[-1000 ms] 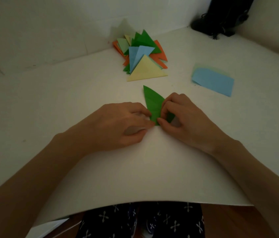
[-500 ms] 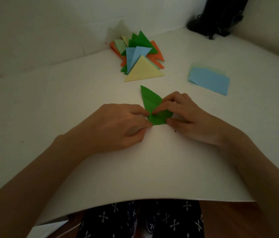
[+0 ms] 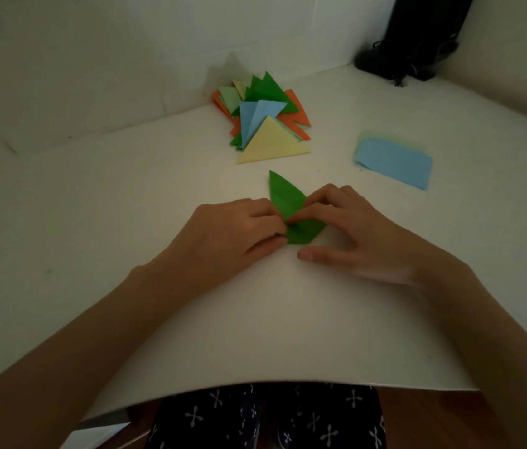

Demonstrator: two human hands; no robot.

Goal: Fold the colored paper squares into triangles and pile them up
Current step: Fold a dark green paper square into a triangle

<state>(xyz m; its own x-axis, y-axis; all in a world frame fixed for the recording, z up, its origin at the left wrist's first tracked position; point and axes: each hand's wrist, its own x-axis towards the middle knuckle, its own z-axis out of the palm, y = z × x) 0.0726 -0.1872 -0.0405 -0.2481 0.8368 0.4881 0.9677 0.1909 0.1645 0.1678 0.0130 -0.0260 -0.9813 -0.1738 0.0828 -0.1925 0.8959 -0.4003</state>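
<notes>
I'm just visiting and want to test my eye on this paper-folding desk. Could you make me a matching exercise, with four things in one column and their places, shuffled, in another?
Things
1. green folded paper sheet
2. pale yellow paper triangle
3. light blue flat paper square
4. tall black object

Places
A. far right corner, by the wall
B. front of the pile of folded paper triangles
C. under the fingertips of the left hand and right hand
D. lying unfolded, right of the pile

Pairs: 1-C, 2-B, 3-D, 4-A
</notes>
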